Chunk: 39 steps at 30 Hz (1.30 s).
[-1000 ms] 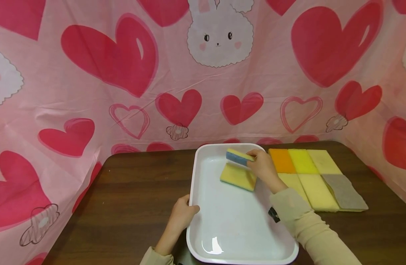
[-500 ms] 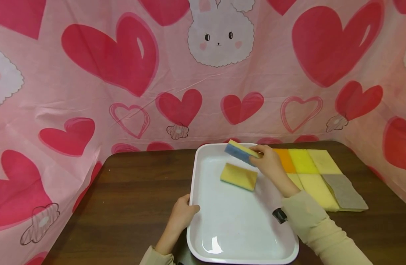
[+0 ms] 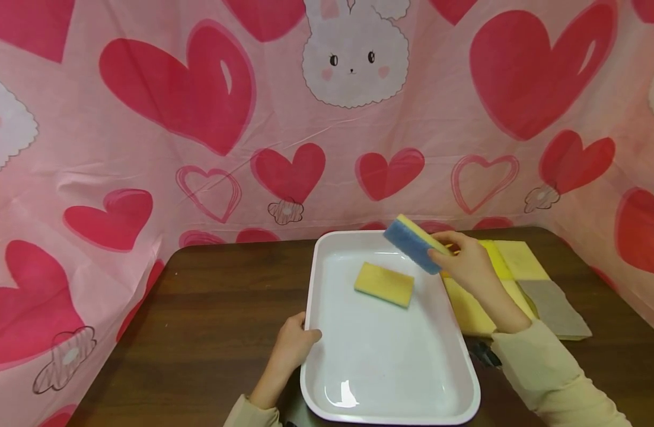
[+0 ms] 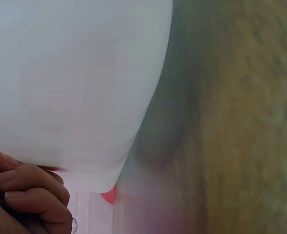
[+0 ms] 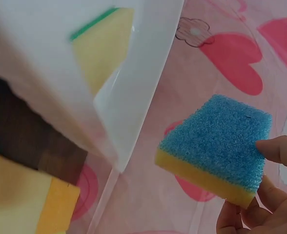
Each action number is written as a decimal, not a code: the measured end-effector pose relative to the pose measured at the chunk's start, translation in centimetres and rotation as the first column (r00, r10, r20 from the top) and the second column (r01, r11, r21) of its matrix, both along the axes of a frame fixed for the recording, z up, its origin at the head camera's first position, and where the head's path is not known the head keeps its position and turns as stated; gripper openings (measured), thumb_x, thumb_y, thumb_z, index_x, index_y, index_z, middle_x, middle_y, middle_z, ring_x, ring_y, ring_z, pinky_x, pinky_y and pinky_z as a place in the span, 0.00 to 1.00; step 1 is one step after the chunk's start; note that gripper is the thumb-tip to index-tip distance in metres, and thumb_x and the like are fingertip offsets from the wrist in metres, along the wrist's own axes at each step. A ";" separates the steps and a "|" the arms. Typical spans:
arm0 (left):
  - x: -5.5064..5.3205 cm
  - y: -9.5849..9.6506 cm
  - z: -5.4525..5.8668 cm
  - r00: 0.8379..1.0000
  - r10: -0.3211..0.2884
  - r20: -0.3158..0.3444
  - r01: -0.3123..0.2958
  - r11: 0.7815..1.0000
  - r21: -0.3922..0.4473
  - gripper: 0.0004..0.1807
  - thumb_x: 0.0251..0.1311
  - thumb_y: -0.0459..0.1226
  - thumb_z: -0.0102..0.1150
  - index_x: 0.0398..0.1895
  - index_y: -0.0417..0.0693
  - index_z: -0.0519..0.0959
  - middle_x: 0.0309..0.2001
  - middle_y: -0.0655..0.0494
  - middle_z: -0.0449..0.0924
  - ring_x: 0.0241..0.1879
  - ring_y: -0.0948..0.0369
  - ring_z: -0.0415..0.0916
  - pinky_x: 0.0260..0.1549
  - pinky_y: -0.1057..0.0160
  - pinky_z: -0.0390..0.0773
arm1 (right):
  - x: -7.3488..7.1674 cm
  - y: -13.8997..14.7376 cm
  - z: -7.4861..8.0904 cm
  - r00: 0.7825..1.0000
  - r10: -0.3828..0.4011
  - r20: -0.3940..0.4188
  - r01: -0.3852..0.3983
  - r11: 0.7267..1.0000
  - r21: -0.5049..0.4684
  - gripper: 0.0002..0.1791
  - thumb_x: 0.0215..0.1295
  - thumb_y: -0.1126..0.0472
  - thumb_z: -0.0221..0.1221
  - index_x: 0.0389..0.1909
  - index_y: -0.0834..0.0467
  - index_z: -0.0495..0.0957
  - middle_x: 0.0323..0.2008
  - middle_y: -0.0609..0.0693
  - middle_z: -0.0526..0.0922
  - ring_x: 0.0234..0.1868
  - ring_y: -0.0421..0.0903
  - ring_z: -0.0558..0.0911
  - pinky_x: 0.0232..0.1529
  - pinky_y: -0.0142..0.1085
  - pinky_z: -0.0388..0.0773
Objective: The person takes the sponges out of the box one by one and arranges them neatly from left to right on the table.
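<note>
My right hand (image 3: 468, 261) pinches a blue-and-yellow scrub sponge (image 3: 416, 244) by one end, tilted, over the tray's far right corner. In the right wrist view the blue scouring side of that sponge (image 5: 216, 139) faces the camera, thumb on the blue and fingers behind. My left hand (image 3: 296, 343) grips the left rim of the white tray (image 3: 306, 379), thumb over the edge; the left wrist view shows its curled fingers (image 4: 36, 190) at the rim. A second sponge (image 3: 385, 283), yellow with a green underside, lies inside the tray near its far end.
Flat cloths lie on the dark wooden table (image 3: 225, 308) right of the tray, among them a pale yellow cloth (image 3: 521, 259) and a grey cloth (image 3: 557, 308). My right forearm overlaps part of them. A pink heart-patterned curtain (image 3: 284, 107) hangs behind the table.
My right hand has lifted the blue-and-yellow sponge away from the sponge in the tray and carried it rightward, to the tray's right edge. The left hand has stayed on the rim.
</note>
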State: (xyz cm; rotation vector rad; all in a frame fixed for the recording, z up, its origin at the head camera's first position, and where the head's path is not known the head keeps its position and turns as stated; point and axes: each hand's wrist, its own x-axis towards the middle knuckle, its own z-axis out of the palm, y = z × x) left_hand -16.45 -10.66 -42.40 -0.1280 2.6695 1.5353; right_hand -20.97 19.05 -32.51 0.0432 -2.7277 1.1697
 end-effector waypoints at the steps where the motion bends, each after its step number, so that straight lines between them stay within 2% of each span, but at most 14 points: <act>1: 0.0 0.0 0.0 1.000 -0.002 -0.001 0.002 1.000 0.000 0.22 0.45 0.31 0.53 0.47 0.30 0.77 0.40 0.37 0.82 0.36 0.50 0.79 0.32 0.54 0.80 | 0.2 0.4 0.0 1.000 -0.006 -0.002 0.006 1.000 0.001 0.24 0.64 0.58 0.57 0.59 0.66 0.71 0.51 0.68 0.76 0.47 0.59 0.74 0.34 0.36 0.81; 5: 0.0 0.0 0.0 1.000 -0.007 -0.002 0.007 1.000 -0.003 0.22 0.44 0.31 0.52 0.46 0.31 0.78 0.39 0.37 0.82 0.35 0.51 0.79 0.30 0.55 0.80 | 0.8 1.9 -0.2 0.999 -0.019 -0.029 0.020 1.000 0.017 0.25 0.64 0.55 0.57 0.57 0.66 0.72 0.49 0.68 0.77 0.46 0.58 0.75 0.28 0.29 0.75; 12: -0.1 -0.1 -0.1 1.000 0.001 0.002 -0.001 1.000 0.000 0.22 0.44 0.31 0.52 0.46 0.31 0.78 0.39 0.37 0.82 0.35 0.51 0.79 0.31 0.55 0.80 | 1.7 4.3 -0.8 0.997 -0.029 -0.068 0.034 0.997 0.064 0.25 0.64 0.53 0.57 0.55 0.67 0.74 0.51 0.69 0.78 0.46 0.64 0.78 0.31 0.31 0.73; 14: -0.1 -0.1 -0.1 1.000 0.000 0.004 0.000 1.000 0.000 0.22 0.44 0.31 0.52 0.47 0.31 0.77 0.40 0.37 0.82 0.36 0.51 0.79 0.31 0.55 0.80 | 1.9 4.9 -1.0 0.996 -0.037 -0.077 0.043 0.996 0.072 0.24 0.64 0.54 0.58 0.53 0.68 0.74 0.50 0.69 0.78 0.43 0.62 0.80 0.30 0.30 0.73; 19: -0.1 0.0 0.0 1.000 -0.004 0.004 0.004 1.000 -0.003 0.23 0.44 0.31 0.52 0.47 0.30 0.77 0.40 0.36 0.82 0.36 0.50 0.79 0.32 0.54 0.80 | 2.6 6.2 -1.5 0.997 -0.062 -0.049 0.066 0.993 0.099 0.24 0.64 0.52 0.57 0.52 0.68 0.73 0.49 0.70 0.77 0.41 0.61 0.81 0.27 0.28 0.72; 24: -0.2 0.1 0.0 1.000 0.000 0.006 0.000 1.000 -0.004 0.23 0.44 0.31 0.52 0.48 0.31 0.77 0.41 0.36 0.82 0.37 0.50 0.79 0.32 0.54 0.80 | 3.5 7.4 -1.8 0.997 -0.078 0.006 0.076 0.985 0.152 0.27 0.65 0.49 0.56 0.54 0.68 0.72 0.50 0.70 0.76 0.48 0.68 0.78 0.29 0.32 0.71; 28: -0.2 0.1 0.0 1.000 0.002 0.014 -0.002 1.000 -0.004 0.24 0.45 0.31 0.52 0.49 0.31 0.77 0.41 0.36 0.82 0.37 0.50 0.80 0.32 0.54 0.80 | 4.0 8.3 -2.1 0.998 -0.070 0.009 0.068 0.985 0.157 0.27 0.64 0.50 0.57 0.53 0.70 0.72 0.48 0.71 0.77 0.46 0.67 0.79 0.29 0.33 0.71; 31: -0.3 0.1 0.0 1.000 0.004 0.016 -0.004 1.000 -0.003 0.24 0.45 0.31 0.52 0.49 0.31 0.77 0.41 0.36 0.82 0.37 0.50 0.80 0.32 0.54 0.80 | 4.3 9.0 -2.4 0.997 -0.079 0.011 0.076 0.983 0.164 0.28 0.64 0.50 0.57 0.53 0.71 0.72 0.47 0.71 0.78 0.36 0.40 0.82 0.28 0.30 0.71; 34: -0.3 0.1 -0.1 1.000 0.004 0.015 -0.004 1.000 -0.004 0.23 0.45 0.31 0.53 0.48 0.31 0.77 0.41 0.36 0.82 0.37 0.50 0.80 0.32 0.54 0.80 | 4.7 9.6 -2.7 0.996 -0.086 0.017 0.082 0.982 0.169 0.28 0.63 0.51 0.58 0.53 0.71 0.72 0.45 0.71 0.79 0.29 0.17 0.68 0.26 0.27 0.70; 35: -0.3 0.1 -0.1 1.000 0.004 0.013 -0.004 1.000 -0.005 0.23 0.45 0.31 0.53 0.48 0.31 0.77 0.41 0.37 0.82 0.37 0.50 0.80 0.32 0.54 0.80 | 4.8 9.8 -2.8 0.996 -0.089 0.025 0.083 0.982 0.170 0.29 0.63 0.51 0.58 0.53 0.72 0.72 0.45 0.70 0.79 0.29 0.14 0.63 0.27 0.27 0.70; 39: -0.3 0.1 -0.1 1.000 0.004 0.009 -0.004 1.000 -0.010 0.22 0.45 0.32 0.53 0.47 0.32 0.78 0.41 0.37 0.83 0.37 0.50 0.79 0.32 0.54 0.80 | 5.4 10.6 -3.2 0.994 -0.096 0.050 0.086 0.980 0.180 0.28 0.63 0.50 0.58 0.53 0.71 0.73 0.41 0.67 0.82 0.28 0.14 0.63 0.26 0.28 0.69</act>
